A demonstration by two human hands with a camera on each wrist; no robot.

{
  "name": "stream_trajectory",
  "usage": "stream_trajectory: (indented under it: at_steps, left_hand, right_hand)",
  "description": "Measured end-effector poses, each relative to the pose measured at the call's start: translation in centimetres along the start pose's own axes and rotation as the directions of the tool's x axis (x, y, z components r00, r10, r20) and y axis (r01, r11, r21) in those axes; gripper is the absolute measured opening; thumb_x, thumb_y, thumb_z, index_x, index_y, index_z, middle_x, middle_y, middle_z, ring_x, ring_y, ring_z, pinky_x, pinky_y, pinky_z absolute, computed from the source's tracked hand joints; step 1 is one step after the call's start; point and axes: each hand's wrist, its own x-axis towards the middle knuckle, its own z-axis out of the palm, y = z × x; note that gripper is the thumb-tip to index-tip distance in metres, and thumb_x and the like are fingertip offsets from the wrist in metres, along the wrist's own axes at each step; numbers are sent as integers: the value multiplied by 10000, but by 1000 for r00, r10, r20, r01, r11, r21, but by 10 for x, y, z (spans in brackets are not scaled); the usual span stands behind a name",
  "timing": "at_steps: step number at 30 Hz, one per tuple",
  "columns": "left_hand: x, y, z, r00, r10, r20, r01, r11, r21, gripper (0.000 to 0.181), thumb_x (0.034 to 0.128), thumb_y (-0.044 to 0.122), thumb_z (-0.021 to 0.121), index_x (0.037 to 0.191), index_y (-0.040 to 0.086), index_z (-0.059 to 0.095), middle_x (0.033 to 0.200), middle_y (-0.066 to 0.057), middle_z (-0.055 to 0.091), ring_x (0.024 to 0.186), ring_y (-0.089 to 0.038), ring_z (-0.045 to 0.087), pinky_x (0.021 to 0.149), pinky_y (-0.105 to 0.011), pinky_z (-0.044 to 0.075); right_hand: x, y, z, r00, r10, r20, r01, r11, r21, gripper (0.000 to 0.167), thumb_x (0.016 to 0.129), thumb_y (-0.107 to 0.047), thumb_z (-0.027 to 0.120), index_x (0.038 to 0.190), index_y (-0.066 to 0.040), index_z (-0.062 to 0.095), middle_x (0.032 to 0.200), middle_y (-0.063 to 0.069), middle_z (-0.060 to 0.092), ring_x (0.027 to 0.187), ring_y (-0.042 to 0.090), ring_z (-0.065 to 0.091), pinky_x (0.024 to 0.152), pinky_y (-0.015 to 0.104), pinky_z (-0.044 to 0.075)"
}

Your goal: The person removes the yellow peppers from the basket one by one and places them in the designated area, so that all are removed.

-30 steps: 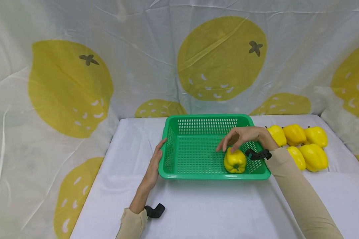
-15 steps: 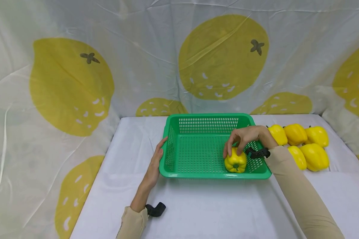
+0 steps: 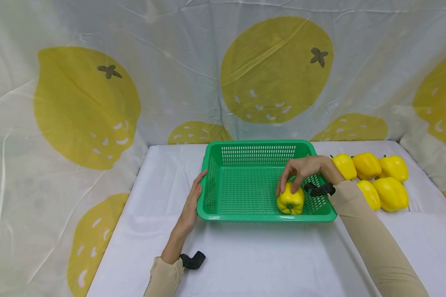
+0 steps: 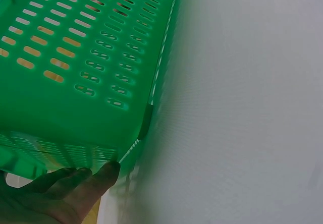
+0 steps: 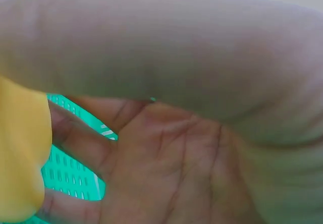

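A green plastic basket (image 3: 266, 219) with slotted walls stands on the white-covered table. Inside its right front part sits a yellow bell pepper (image 3: 290, 203), its green stem toward the front. My right hand (image 3: 304, 168) reaches over the basket's right rim and grips this pepper from above between thumb and fingers. The right wrist view shows the palm and part of the yellow pepper (image 5: 20, 158) at the left edge. Along the basket's left outer side lies my left hand (image 3: 188, 209). In the left wrist view, its fingers (image 4: 96, 186) touch the slotted wall.
Several more yellow bell peppers (image 3: 392, 194) lie in two rows on the table, right of the basket and partly behind the right forearm. A white cloth with printed lemons (image 3: 276, 70) hangs behind the table. White tabletop (image 3: 260, 260) extends in front of the basket.
The right hand's fingers, spread just above the pepper a second ago, have come down and closed around it. The pepper has shifted very slightly left. My left hand stays at the basket's side.
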Motion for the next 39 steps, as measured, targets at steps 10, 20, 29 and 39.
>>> stream_trajectory:
  at_steps: [10,20,29,39]
  left_hand:
    - [0,2,0,1000,0,-7,0,1000,-7,494,1143,409,165,1629,363,244,1723,24,167,1572,-247,178,1244,-582,137]
    - [0,3,0,1000,-9,-13,9,1000,6,478,1141,421,183,1613,401,255,1715,50,181,1560,-221,199,1243,-568,151]
    - [0,4,-2,1000,-11,-12,11,1000,7,477,1140,429,171,1610,419,253,1708,63,185,1509,-227,252,1213,-544,183]
    - [0,1,0,1000,-8,-13,8,1000,1,491,1143,419,169,1626,374,244,1720,35,177,1553,-239,210,1233,-565,164]
  right_hand:
    - [0,-1,1,979,-11,-203,-7,996,-88,243,950,-63,735,1165,50,749,1333,210,692,1334,177,603,1005,347,564]
    - [3,0,4,825,-107,-555,27,988,-151,243,905,-91,793,1142,-35,789,1292,167,725,1263,193,658,997,298,558]
    - [5,-4,7,675,-118,-728,-18,984,-176,249,872,-55,816,1120,-55,798,1258,166,739,1287,315,627,976,271,562]
    - [7,-2,10,661,-32,-750,-56,994,-92,398,854,-89,844,1238,-45,746,1304,175,714,1287,350,615,944,284,575]
